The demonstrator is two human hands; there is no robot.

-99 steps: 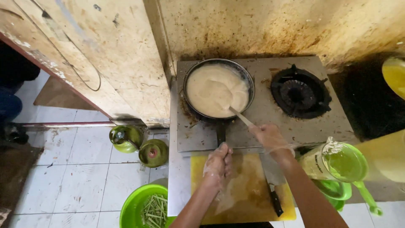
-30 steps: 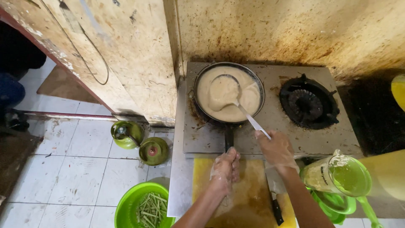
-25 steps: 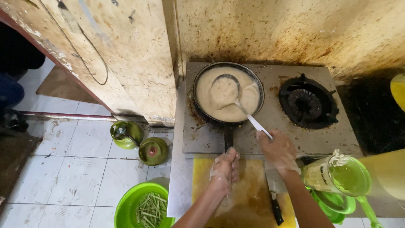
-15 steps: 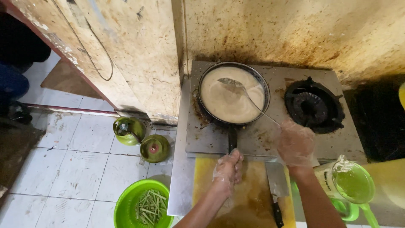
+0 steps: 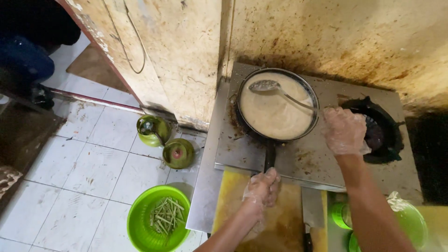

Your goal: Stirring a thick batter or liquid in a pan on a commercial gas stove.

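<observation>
A black frying pan full of pale creamy batter sits on the left burner of a steel gas stove. My right hand, in a thin clear plastic glove, grips the handle of a metal ladle whose bowl rests at the pan's far left rim. My left hand, also gloved, is closed around the end of the pan's black handle, just above a yellow cutting board.
The right burner is bare. A cleaver lies on the cutting board, beside green plastic containers. On the tiled floor stand two green gas canisters and a green bowl of cut green stalks. Stained walls close behind the stove.
My right hand has swung the ladle from the pan's middle to its far left rim and moved right, over the stove. My left hand stays on the pan handle.
</observation>
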